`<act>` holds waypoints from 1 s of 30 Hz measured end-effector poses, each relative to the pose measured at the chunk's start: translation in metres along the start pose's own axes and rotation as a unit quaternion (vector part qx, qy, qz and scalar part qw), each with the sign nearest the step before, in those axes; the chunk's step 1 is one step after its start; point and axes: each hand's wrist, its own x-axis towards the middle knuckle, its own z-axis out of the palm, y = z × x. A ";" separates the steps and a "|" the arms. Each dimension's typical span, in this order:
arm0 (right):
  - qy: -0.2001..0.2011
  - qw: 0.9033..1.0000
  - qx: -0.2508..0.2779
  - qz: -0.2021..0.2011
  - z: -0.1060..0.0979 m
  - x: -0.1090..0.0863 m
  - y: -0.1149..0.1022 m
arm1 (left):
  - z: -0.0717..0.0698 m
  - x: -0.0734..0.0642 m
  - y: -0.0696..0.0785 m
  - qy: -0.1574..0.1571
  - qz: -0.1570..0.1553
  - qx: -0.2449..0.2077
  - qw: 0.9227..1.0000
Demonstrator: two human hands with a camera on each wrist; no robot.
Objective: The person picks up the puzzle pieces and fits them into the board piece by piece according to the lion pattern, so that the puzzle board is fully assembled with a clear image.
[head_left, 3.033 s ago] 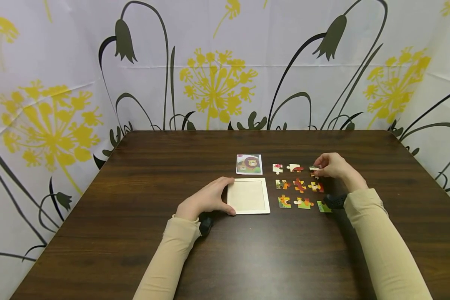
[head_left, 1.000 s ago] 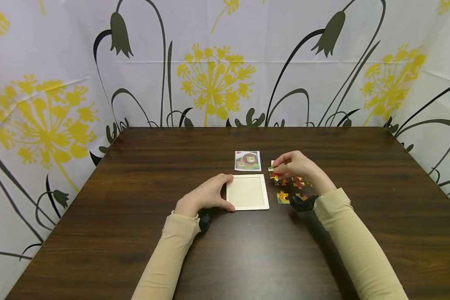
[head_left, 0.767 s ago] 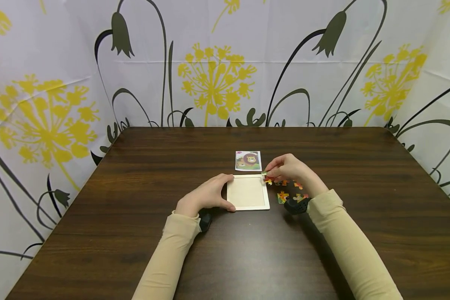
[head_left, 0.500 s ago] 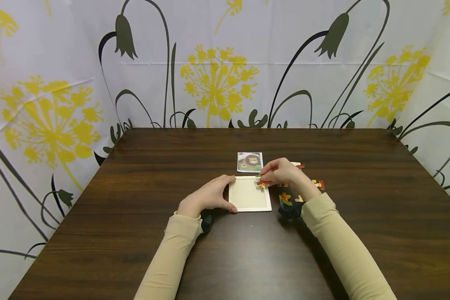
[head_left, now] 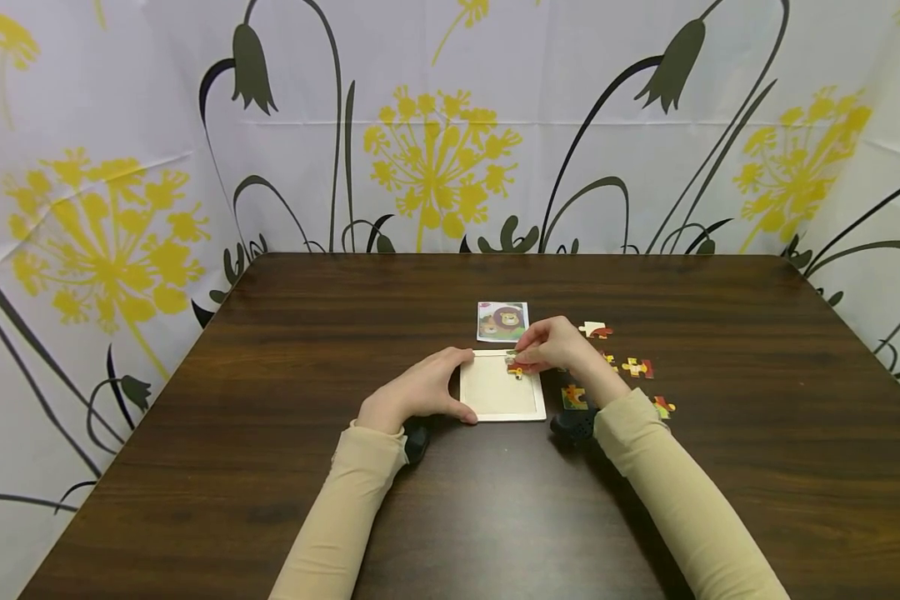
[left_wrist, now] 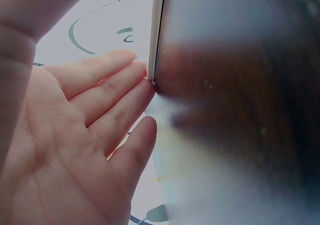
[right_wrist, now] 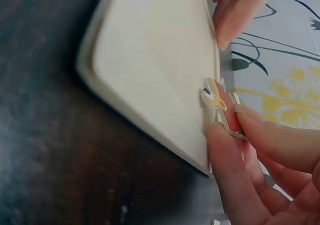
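Note:
In the head view a shallow wooden puzzle tray [head_left: 497,398] lies flat on the dark table. My left hand [head_left: 414,392] holds its left side, thumb at the near corner and forefinger at the far one; the left wrist view has the fingertips right at the tray's edge. My right hand [head_left: 562,348] is over the tray's far right corner. Thumb and fingers pinch a jigsaw piece [right_wrist: 227,107], red and yellow with a printed eye, tilted above the tray's surface in the right wrist view.
A lion picture card [head_left: 502,322] lies behind the tray. To the right are loose jigsaw pieces, including a white-and-red piece [head_left: 596,330], a yellow-and-red piece [head_left: 637,367] and an orange-and-green piece [head_left: 573,397]; the right hand and wrist hide others.
My right hand has taken up a jigsaw piece from the far right of the layout and carried it left, over the tray's far right corner. My left hand stays at the tray.

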 end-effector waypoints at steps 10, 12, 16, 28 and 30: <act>0.016 0.996 -0.078 -0.041 0.002 -0.002 -0.002 | -0.002 0.000 0.001 -0.003 -0.006 0.007 1.000; 0.026 0.993 -0.111 -0.043 0.002 -0.002 -0.003 | -0.002 0.001 0.001 -0.004 -0.010 0.006 1.000; 0.041 0.985 -0.163 -0.041 0.002 -0.001 -0.003 | -0.002 0.001 0.000 -0.007 -0.015 0.007 1.000; 0.051 0.977 -0.200 -0.056 0.004 -0.001 0.000 | 0.000 0.002 0.000 -0.011 -0.018 0.005 1.000; 0.052 0.976 -0.200 -0.060 0.004 -0.001 0.001 | 0.000 0.002 0.000 -0.011 -0.019 0.005 1.000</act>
